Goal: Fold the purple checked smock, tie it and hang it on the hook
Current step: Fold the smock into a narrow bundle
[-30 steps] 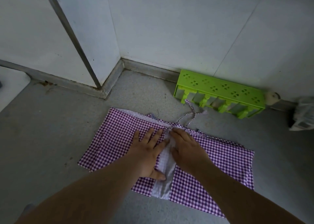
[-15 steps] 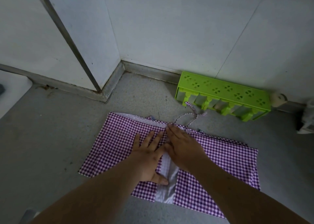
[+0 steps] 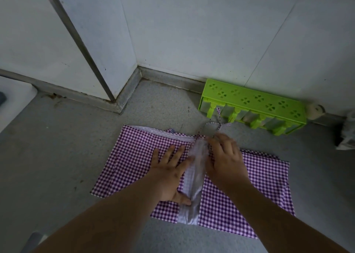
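Note:
The purple checked smock [image 3: 134, 162] lies flat on the grey floor, its two side flaps folded inward with a pale strip of lining [image 3: 194, 176] showing between them. My left hand [image 3: 169, 174] presses flat on the left flap, fingers spread, thumb at the strip's edge. My right hand [image 3: 224, 156] lies on the right flap near the top edge, blurred, fingers extended. The smock's checked tie strings [image 3: 216, 123] trail from the top edge toward a green rack. No hook is in view.
A lime green plastic rack [image 3: 251, 102] lies on the floor against the white wall [image 3: 192, 31]. A wall corner with a metal strip [image 3: 107, 91] stands at the back left. A crumpled pale bag [image 3: 347, 135] sits at the right edge. A white object [image 3: 13, 97] is at far left.
My right hand has slid from over the middle strip up and to the right, uncovering more of the pale lining. My left hand stays pressed on the left flap.

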